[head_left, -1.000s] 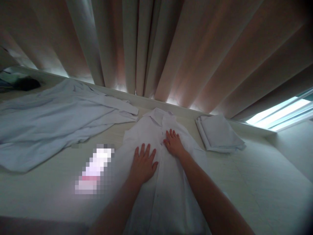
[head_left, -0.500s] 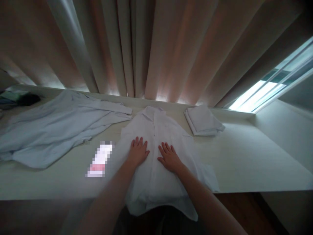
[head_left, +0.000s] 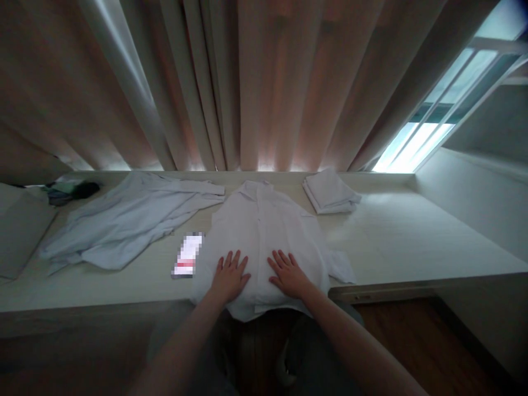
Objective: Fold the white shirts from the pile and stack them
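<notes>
A white shirt (head_left: 258, 231) lies front up on the pale table, collar toward the curtain, its hem hanging past the near edge. My left hand (head_left: 230, 278) rests flat on the left half of its front, fingers spread. On the right half, beyond the button strip, my right hand (head_left: 289, 274) lies flat with its fingers apart. Neither hand grips the cloth. One sleeve end pokes out at the shirt's lower right.
A second, rumpled white shirt (head_left: 132, 220) spreads over the left of the table (head_left: 396, 236). Between the shirts lies a blurred-out phone-like object (head_left: 187, 256). Folded white cloth (head_left: 331, 191) sits at the back right. Dark items (head_left: 74, 191) and a grey panel (head_left: 22, 228) are far left.
Both hands are lower on the shirt, closer to its hem. The view has shifted, showing more of the left end of the table and the floor.
</notes>
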`<action>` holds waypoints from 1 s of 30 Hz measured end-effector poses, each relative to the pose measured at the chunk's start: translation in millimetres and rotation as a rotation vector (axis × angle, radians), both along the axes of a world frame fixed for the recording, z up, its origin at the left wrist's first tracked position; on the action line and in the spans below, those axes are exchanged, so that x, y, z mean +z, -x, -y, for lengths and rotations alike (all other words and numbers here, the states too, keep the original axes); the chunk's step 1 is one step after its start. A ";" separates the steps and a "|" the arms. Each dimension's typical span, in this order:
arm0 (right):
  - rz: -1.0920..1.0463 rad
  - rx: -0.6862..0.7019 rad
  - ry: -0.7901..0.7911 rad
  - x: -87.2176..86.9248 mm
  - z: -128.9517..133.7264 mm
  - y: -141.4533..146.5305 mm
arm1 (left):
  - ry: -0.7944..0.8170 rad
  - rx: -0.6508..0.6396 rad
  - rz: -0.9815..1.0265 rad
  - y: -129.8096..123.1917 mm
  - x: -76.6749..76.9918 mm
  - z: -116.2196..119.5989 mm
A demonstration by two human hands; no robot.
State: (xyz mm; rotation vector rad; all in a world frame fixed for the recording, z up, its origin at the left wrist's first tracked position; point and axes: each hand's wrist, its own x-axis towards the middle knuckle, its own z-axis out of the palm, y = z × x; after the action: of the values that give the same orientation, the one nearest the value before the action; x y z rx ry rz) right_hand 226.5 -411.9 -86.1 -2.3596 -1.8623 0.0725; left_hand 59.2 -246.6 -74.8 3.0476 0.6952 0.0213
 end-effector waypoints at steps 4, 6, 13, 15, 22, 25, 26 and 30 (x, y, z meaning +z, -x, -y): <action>0.026 -0.024 -0.005 1.5 13.6 -4.1 | -0.006 0.002 0.010 3.3 0.4 -2.0; 0.036 -0.014 -0.020 5.9 19.5 1.4 | -0.022 0.028 0.014 3.9 2.0 2.5; 0.031 0.210 -0.092 14.1 30.2 43.2 | -0.031 -0.018 0.055 9.3 -0.6 27.5; 0.047 0.197 -0.094 11.6 28.9 48.1 | -0.022 -0.020 0.058 11.5 -3.8 28.5; 0.046 0.217 -0.087 10.9 26.5 45.9 | 0.009 -0.042 0.043 18.3 -4.9 21.1; 0.037 0.232 -0.091 12.6 32.3 45.1 | 0.010 -0.037 0.039 21.3 -3.5 17.5; 0.040 0.232 -0.091 12.9 34.7 44.9 | 0.013 -0.041 0.036 22.1 -3.4 15.9; 0.056 0.235 -0.079 15.6 42.2 45.9 | 0.028 -0.060 0.015 23.9 -2.3 10.8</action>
State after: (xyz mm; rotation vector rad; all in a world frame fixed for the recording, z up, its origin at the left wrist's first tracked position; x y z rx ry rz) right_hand 180.6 -454.1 -70.6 -2.1039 -2.1193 -0.0427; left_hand 35.3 -257.4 -77.0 3.0368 0.5974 0.0335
